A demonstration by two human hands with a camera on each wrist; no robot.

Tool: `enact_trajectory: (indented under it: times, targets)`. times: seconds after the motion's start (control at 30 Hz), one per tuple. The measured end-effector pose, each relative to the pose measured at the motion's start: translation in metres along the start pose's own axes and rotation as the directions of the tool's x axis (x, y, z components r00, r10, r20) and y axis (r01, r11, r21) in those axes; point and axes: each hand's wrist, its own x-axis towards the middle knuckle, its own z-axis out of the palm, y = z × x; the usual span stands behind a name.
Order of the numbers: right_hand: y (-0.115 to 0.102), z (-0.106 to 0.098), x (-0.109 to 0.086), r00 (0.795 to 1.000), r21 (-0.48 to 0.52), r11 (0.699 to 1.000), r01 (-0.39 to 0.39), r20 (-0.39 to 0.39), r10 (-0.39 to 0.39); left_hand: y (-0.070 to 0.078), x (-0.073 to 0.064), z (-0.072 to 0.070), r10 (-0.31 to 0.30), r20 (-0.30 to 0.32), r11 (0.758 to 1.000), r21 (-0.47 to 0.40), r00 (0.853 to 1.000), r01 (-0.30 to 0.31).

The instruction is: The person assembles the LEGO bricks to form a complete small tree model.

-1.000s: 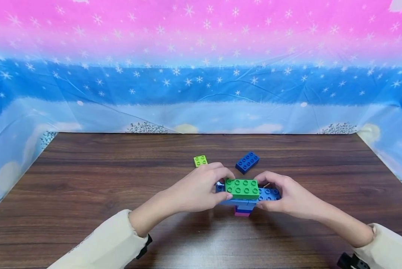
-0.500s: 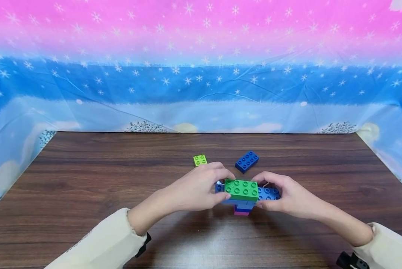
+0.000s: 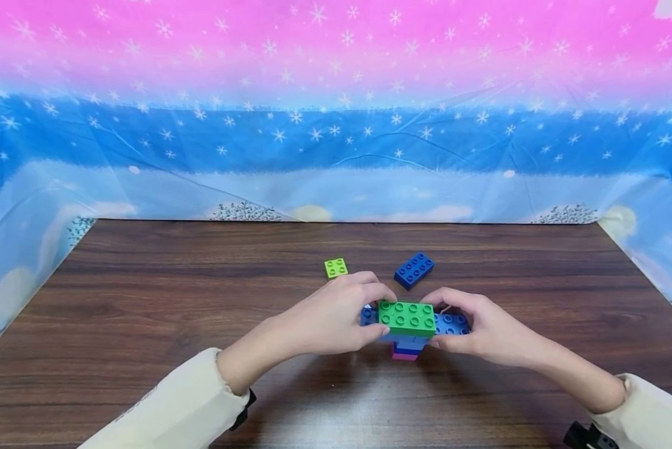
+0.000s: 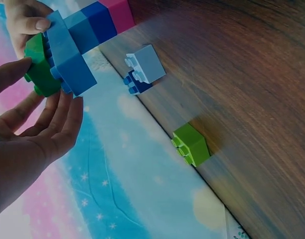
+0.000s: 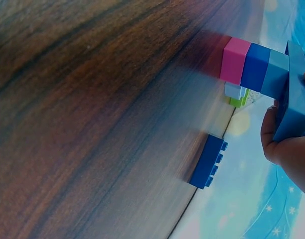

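In the head view, my left hand (image 3: 341,315) pinches a green eight-stud brick (image 3: 407,318) by its left end, thumb in front and fingers behind. The green brick lies over a long blue brick (image 4: 70,55); whether it is fully pressed on, I cannot tell. My right hand (image 3: 482,324) grips the right end of the long blue brick, thumb at the front. Beneath that brick runs a narrow column: a lighter blue brick (image 5: 275,74), a dark blue brick (image 5: 255,63) and a pink brick (image 5: 235,59) at the bottom.
On the wooden table (image 3: 173,293), a lime-green four-stud brick (image 3: 336,268) and a dark blue eight-stud brick (image 3: 414,270) lie beyond my hands. A pale blue brick (image 4: 148,63) stands nearby, mostly hidden in the head view. A patterned cloth (image 3: 336,143) hangs behind the table.
The green brick has shifted slightly to the right and toward me with my left hand. My right hand and the loose bricks look the same.
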Motion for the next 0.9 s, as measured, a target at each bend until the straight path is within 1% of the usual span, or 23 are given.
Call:
enact_trajectory:
  times: [0.27, 0.57, 0.73, 0.9]
  targets:
    - [0.0004, -0.0001, -0.0001, 1.0, 0.009, 1.0, 0.005, 0.005, -0.005, 0.0009, -0.0011, -0.0014, -0.02, -0.001, 1.0, 0.015, 1.0, 0.02]
    - [-0.0001, 0.0, -0.0004, 1.0, 0.02, 1.0, 0.004, 0.005, -0.004, 0.0016, 0.001, 0.0003, -0.025, 0.001, 0.999, 0.044, 1.0, 0.025]
    - [-0.001, 0.0008, -0.0003, 1.0, 0.016, 1.0, 0.007, -0.013, -0.007, 0.0012, 0.0006, 0.0013, -0.024, -0.013, 0.999, 0.047, 1.0, 0.025]
    - [-0.0022, 0.0025, -0.001, 0.999, 0.047, 0.999, -0.003, -0.037, 0.005, 0.0007, 0.001, 0.002, -0.025, -0.022, 0.999, 0.045, 0.999, 0.026]
